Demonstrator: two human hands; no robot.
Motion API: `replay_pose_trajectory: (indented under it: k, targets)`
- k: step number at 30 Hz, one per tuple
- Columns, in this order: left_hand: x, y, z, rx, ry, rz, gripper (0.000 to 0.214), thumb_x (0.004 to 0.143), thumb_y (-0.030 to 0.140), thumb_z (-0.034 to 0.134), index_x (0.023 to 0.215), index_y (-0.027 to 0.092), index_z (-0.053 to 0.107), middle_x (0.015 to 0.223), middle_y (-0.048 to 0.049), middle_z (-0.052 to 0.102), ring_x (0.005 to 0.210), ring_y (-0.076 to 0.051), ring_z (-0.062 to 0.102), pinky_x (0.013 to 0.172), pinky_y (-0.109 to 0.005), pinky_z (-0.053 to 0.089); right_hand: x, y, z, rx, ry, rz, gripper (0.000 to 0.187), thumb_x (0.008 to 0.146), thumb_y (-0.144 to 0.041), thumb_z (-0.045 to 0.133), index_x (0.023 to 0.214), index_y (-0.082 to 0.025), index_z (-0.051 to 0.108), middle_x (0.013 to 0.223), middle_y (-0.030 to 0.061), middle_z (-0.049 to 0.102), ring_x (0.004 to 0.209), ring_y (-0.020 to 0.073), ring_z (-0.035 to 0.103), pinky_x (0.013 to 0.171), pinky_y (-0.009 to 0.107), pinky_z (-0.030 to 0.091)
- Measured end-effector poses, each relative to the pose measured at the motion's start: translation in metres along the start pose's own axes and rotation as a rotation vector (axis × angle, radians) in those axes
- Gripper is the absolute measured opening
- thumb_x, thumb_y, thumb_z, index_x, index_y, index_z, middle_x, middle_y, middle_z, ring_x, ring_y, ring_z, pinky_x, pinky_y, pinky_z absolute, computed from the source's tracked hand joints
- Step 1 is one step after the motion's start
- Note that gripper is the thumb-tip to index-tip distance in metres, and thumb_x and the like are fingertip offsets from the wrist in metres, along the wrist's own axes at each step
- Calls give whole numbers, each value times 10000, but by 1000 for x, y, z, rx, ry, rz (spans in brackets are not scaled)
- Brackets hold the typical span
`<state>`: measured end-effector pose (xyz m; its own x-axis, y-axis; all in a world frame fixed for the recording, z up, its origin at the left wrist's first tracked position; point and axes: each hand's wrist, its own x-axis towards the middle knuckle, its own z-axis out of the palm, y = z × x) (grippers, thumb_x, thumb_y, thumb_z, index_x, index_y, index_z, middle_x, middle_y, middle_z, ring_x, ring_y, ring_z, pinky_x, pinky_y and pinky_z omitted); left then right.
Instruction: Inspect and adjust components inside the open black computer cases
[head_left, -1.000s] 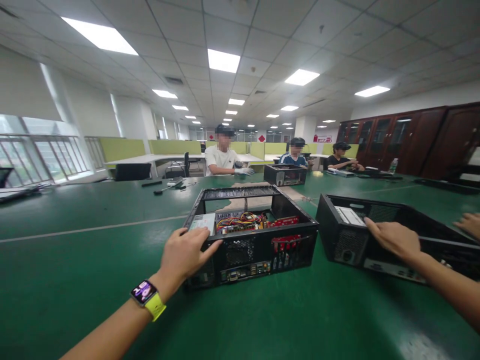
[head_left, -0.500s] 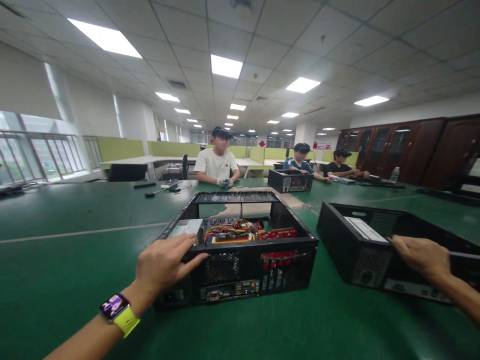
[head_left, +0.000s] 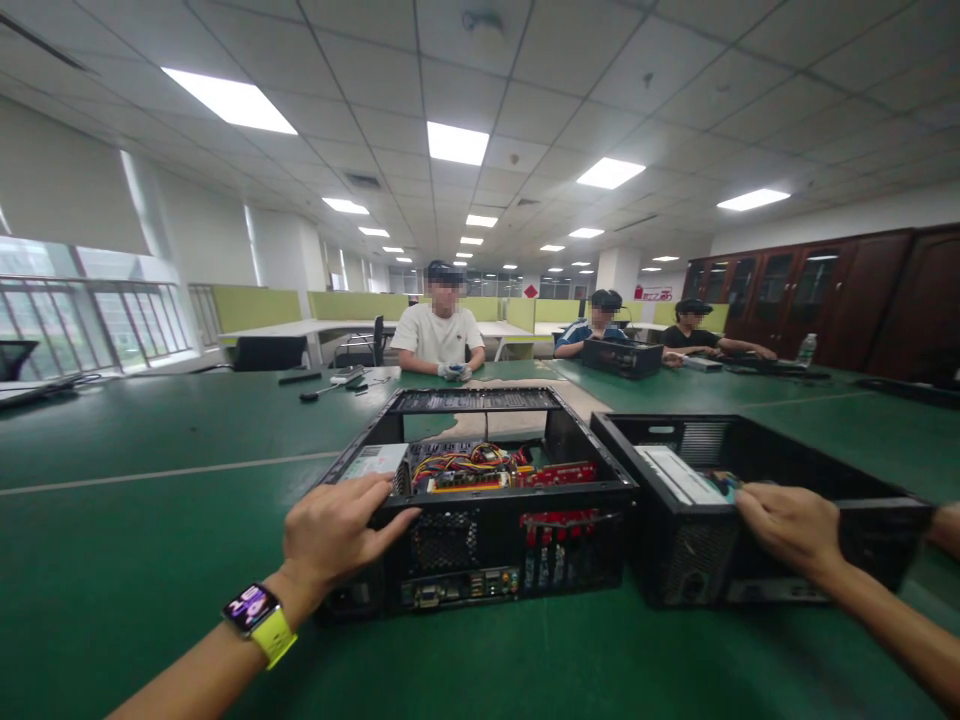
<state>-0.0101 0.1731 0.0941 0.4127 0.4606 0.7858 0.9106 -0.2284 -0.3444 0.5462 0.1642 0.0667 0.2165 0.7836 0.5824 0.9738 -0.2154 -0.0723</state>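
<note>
My left hand (head_left: 337,525) grips the rear top edge of a black desktop computer case (head_left: 480,545), thumb outside and fingers over the rim. This case lies open side up, showing a silver power supply (head_left: 379,460), bundled coloured wires (head_left: 469,460) and red expansion cards (head_left: 559,473). My right hand (head_left: 791,520) is closed over the rear edge of a second black computer case (head_left: 697,550), beside its pale-labelled power supply (head_left: 679,477). The two cases stand side by side, nearly touching. The right hand's fingertips are partly hidden inside the rim.
Part of another person's hand (head_left: 946,527) shows at the right edge, by the second case. Across the green table (head_left: 187,540) sit several people, one with a third computer case (head_left: 622,358). Tools (head_left: 330,390) lie at the back left; a bottle (head_left: 807,350) stands far right.
The second case has slid left and turned, up against the first, with my right hand on it. My left hand keeps its hold. Across the table, the third case has shifted right.
</note>
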Motion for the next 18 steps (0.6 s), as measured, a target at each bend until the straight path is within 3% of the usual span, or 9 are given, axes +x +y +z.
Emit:
replay_pose_trajectory:
  k: [3,5,14,16,18]
  targets:
    - [-2,-9,3,17,-29,30,426,863,589,488,880,220,699,979,-14,749,702,-237,687,573,-331,432,-6,-24,-2,-3,-9,-70,503,851,-474,274,536,-198,553,688,32,663,738,195,611,590,268,276]
    - [-3,-13,4,18,-38,45,444,868,597,475,899,219,705,980,-24,749,697,-240,687,572,-333,438,-5,-23,-2,-5,-4,-69,494,853,-466,262,562,-199,558,732,43,676,743,213,612,579,275,262]
    - [-5,-14,3,-54,-15,24,448,856,604,498,889,206,700,966,-41,747,740,-235,689,599,-343,456,20,71,8,116,-53,39,338,727,-457,375,542,-236,551,751,118,671,716,268,612,575,345,345]
    - [-2,-10,-2,-80,-29,-2,453,855,603,498,871,195,695,951,-51,747,750,-242,685,602,-354,454,21,63,-2,142,-58,51,337,750,-460,377,630,-239,602,835,108,693,748,263,628,598,352,392]
    - [-1,-2,-6,-93,-33,-39,428,872,566,496,902,186,692,1003,-75,734,858,-270,674,694,-394,464,10,24,-21,154,86,-2,387,818,-467,347,836,-230,652,1002,92,690,904,261,632,749,379,449]
